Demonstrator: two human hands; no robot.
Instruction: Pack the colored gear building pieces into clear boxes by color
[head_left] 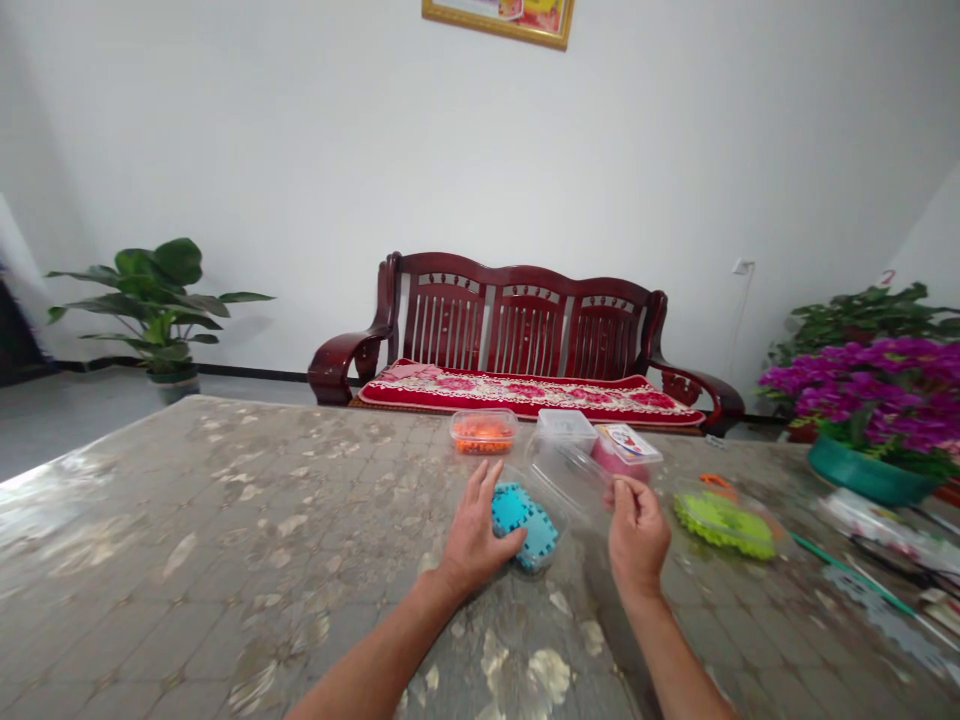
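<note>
The left hand (pixel 474 530) is laid over a stack of blue pieces (pixel 525 525) with notched edges, its fingers resting on top and not clamped around them. The blue pieces are on the surface (pixel 225 500), near its middle and between the two hands, and a faint clear tub (pixel 551 548) appears to be around them, though its outline is hard to make out. The right hand (pixel 637 535) is closed in a pinch on the corner of a clear lid (pixel 566 472), which is held up and tilted above the surface, just beside the blue pieces. Further along the surface, a tub of orange pieces (pixel 484 432) is placed next to a clear tub (pixel 566 428) and a pink box (pixel 626 452) with a printed card on it. To the right, green pieces (pixel 724 525) are seen in a clear container, with orange scissors (pixel 716 484) just behind them and a green stick (pixel 847 570) lying nearby. A teal pot (pixel 866 472) of magenta flowers (pixel 862 385) is placed near the far right edge of the surface. Beyond the surface, a dark red wooden sofa (pixel 525 318) with a red floral cushion (pixel 525 394) is set against the wall, and a potted plant (pixel 157 300) is seen on the floor to the left.
</note>
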